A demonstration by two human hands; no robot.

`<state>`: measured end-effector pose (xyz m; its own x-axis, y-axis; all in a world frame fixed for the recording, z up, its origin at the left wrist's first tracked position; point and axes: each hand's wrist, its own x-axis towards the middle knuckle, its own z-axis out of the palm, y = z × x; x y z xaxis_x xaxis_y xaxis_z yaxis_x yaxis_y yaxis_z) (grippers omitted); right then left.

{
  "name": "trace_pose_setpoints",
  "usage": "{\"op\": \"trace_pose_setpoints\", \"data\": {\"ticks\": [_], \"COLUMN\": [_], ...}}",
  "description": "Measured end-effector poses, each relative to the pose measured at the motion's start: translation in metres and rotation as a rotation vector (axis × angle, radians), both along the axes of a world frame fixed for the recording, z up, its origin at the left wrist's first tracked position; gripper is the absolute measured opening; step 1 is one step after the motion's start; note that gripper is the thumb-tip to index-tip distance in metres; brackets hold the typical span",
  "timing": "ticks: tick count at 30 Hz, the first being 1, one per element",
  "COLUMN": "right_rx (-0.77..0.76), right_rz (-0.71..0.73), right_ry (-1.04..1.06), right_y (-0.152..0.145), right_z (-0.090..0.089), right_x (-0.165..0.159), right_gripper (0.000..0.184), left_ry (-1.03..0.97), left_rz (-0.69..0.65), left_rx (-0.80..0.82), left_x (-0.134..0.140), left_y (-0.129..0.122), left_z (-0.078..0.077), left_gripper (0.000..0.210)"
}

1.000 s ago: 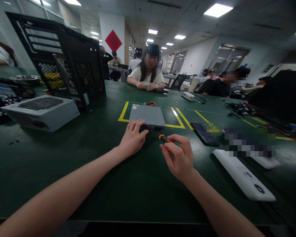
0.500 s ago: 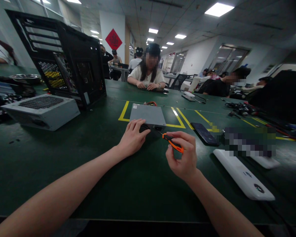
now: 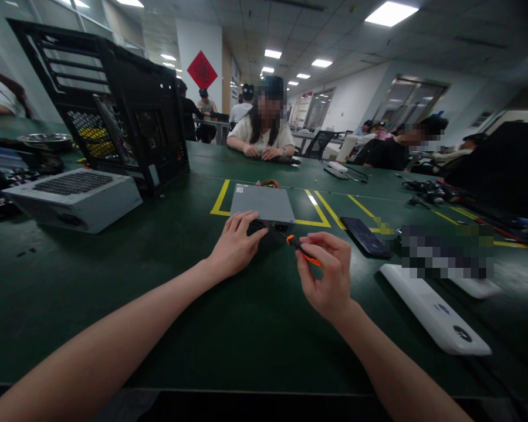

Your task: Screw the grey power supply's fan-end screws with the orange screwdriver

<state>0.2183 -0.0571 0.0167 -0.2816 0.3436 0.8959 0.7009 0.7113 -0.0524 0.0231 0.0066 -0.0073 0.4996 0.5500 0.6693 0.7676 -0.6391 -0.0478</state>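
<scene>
Mid-frame, grey box [image 3: 263, 202] lies flat on green table [image 3: 229, 334], near edge running roughly left-right. Key relation: box is up and left of the right fingers; screwdriver [image 3: 296, 244] bridges that gap, long axis slanting from lower right to upper left, shaft toward the box's near face. Tip contact hard to tell, dark there. Left hand [image 3: 235, 243] is nearer: fingers loosely bent, resting over the box's near-left edge, thumb held apart in front. Right hand [image 3: 325, 272] pinches the driver's handle between thumb and fingers, apart from the box. Edges: yellow tape [image 3: 220, 200] marks left and right of box; cables [image 3: 268, 184] at its far edge; phone [image 3: 364, 236] right of the right hand, white slab [image 3: 435, 308] further lower right. Room: plain tabletop between forearms, down to table edge near frame bottom.
</scene>
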Motion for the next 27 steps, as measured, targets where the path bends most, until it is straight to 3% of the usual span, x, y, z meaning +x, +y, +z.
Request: {"op": "trace_pose_setpoints", "data": {"ticks": [11,16,20,24,27], "right_rx": [0.021,0.034,-0.005,0.014,0.040], "right_rz": [0.055,0.095,0.137,0.053,0.030], "right_ry": [-0.031,-0.129,-0.104,-0.130,-0.090], "right_y": [0.0016,0.0008,-0.0010,-0.0026,-0.0030], "right_z": [0.0011,0.0007,-0.0007,0.0000,0.0005], "right_x": [0.0008,-0.0006,-0.0006,-0.0009,-0.0016], "right_gripper": [0.043,0.034,0.040,0.030,0.034], "left_ry": [0.011,0.003,-0.006,-0.004,0.011], "left_rz": [0.000,-0.003,-0.010,-0.008,-0.002], "left_rx": [0.008,0.012,0.010,0.011,0.009], "left_x": [-0.0007,0.0004,0.0006,0.0002,0.0000], "left_y": [-0.0002,-0.0006,-0.0004,0.0001,-0.0002], "left_z": [-0.0001,0.0007,-0.0004,-0.0007,0.0002], "left_gripper": [0.036,0.036,0.035,0.035,0.035]}}
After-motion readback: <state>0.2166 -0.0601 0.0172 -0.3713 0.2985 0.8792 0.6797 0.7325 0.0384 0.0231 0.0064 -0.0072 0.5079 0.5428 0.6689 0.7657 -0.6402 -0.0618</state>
